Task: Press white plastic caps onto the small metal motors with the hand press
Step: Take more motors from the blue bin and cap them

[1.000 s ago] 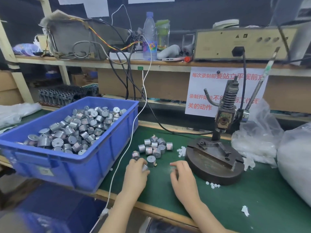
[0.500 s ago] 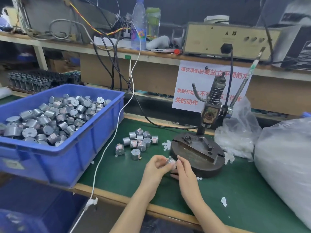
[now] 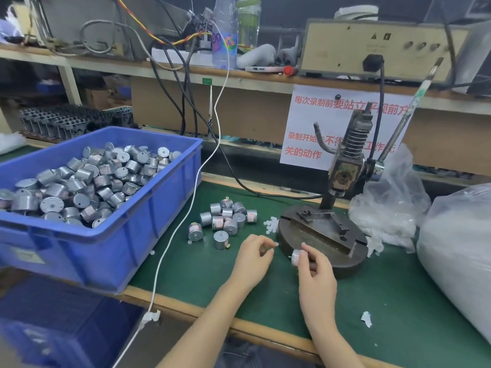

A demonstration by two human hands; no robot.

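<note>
Hands apart now, together half a second ago. Right hand [image 3: 316, 264] pinching motor [image 3: 296, 256] beside hand press [image 3: 322, 235] base; left hand [image 3: 253, 257] nipping what looks like a white cap [image 3: 275, 244]. Cap seemingly not yet on; pressing still ahead.

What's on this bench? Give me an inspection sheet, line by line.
Surface: green mat on a wood-edged bench.
Job's things: hand press, nothing under its ram; loose motors beside it; small heap of white caps; blue bin full of motors.
Clutter: white scraps; plastic bags on the right.
Hands: left hand pinches a white cap; right hand holds a motor.
Cables: white cable runs across the mat and over the bench edge; black cable runs behind the press.
Surroundings: shelf with bottles, beige control box, printed notice.
</note>
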